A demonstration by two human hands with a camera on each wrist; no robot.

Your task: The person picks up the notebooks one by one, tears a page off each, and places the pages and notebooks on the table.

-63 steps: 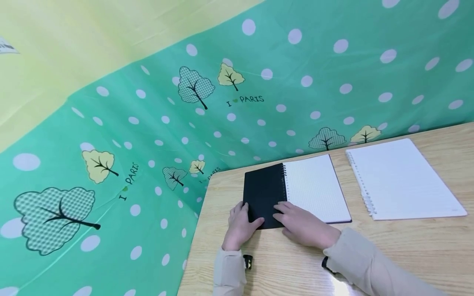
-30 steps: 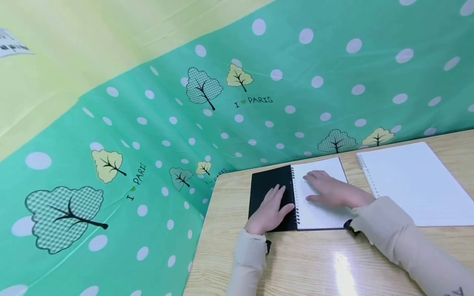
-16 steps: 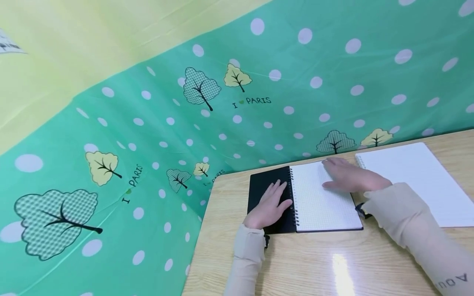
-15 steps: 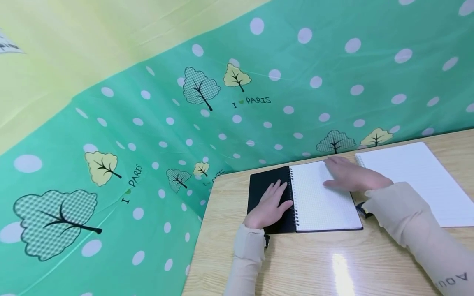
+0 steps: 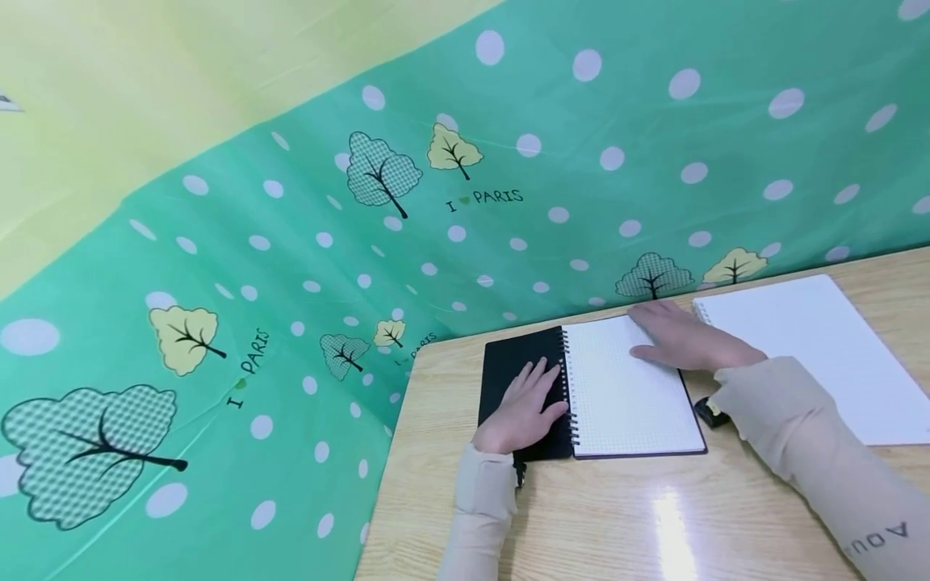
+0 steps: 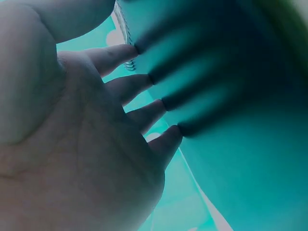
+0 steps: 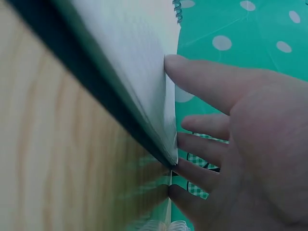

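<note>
A spiral-bound notebook lies open on the wooden table, its black cover [image 5: 501, 359] folded out to the left and a white grid page [image 5: 625, 403] to the right of the coil [image 5: 570, 387]. My left hand [image 5: 517, 415] rests on the cover with fingers spread, its thumb beside the coil. In the left wrist view, the fingertips [image 6: 166, 139] meet the cover surface. At the page's far right corner is my right hand [image 5: 683, 337], fingers extended. The right wrist view shows its thumb [image 7: 192, 77] on the page and the other fingers around the corner, partly past the edge.
A second spiral-bound notebook [image 5: 814, 347], open at a white page, lies to the right, partly behind the right forearm. The wooden table [image 5: 581, 516] ends at the back against a green dotted curtain [image 5: 407, 266] with printed trees.
Both hands began near the front of the black cover. My left hand moved farther up the cover; my right hand crossed the page to its far right corner. Lately both have stayed nearly still.
</note>
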